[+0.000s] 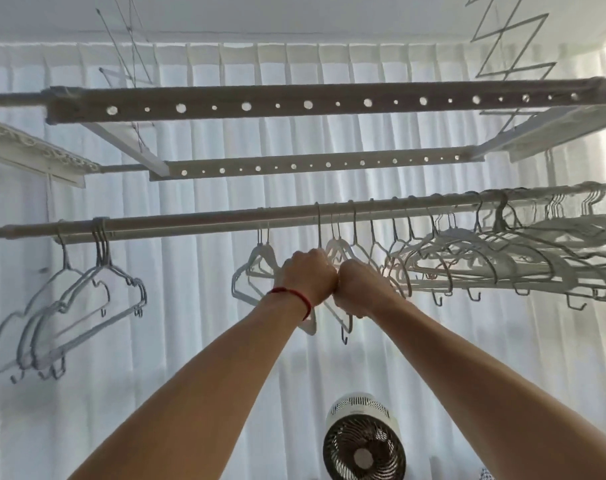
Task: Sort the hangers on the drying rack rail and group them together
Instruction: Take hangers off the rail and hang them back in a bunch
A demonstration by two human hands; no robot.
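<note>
White slim hangers (pixel 332 258) with thin metal hooks hang mid-rail on the drying rack rail (pixel 190 221), where the left hand (pixel 308 277) and right hand (pixel 362 287), knuckles touching, curl their fingers around them.

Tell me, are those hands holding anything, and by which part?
Both grip white hangers on the rail: left hand and right hand curl round the shoulder bars, below the hooks.

Rail (pixel 190 223) bare between blue hangers (pixel 69 306) at left and centre white hangers (pixel 256 271); right stretch crowded with dense white hangers (pixel 485 258).
</note>
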